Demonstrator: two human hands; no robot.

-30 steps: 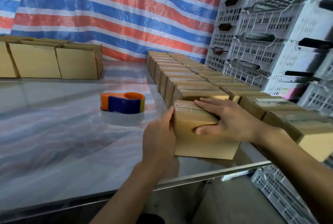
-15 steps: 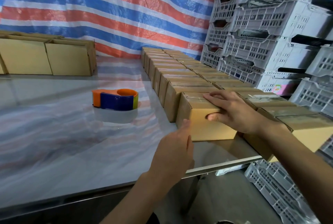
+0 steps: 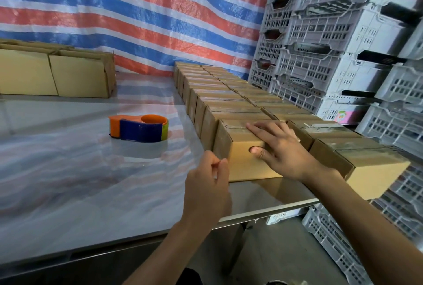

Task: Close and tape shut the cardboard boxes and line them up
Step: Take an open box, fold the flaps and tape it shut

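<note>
The nearest taped cardboard box (image 3: 247, 168) stands at the front end of a long row of closed boxes (image 3: 219, 99) on the steel table (image 3: 91, 181). My right hand (image 3: 281, 149) lies on this box, fingers flat across its top and thumb pressed to its front face. My left hand (image 3: 206, 188) hovers just off the box's front left corner, fingers loosely curled, holding nothing. A second row of taped boxes (image 3: 332, 138) runs alongside on the right. An orange and blue tape dispenser (image 3: 139, 127) sits on the table left of the rows.
Open-topped cardboard boxes (image 3: 77, 76) stand at the back left against a striped tarp. Grey plastic crates (image 3: 343, 44) are stacked high on the right, and another crate (image 3: 332, 239) lies on the floor. The table's front edge runs just below the nearest box.
The box has been pushed back against the row. My left hand has let go of its left side and drawn back. My right hand stays on top.
</note>
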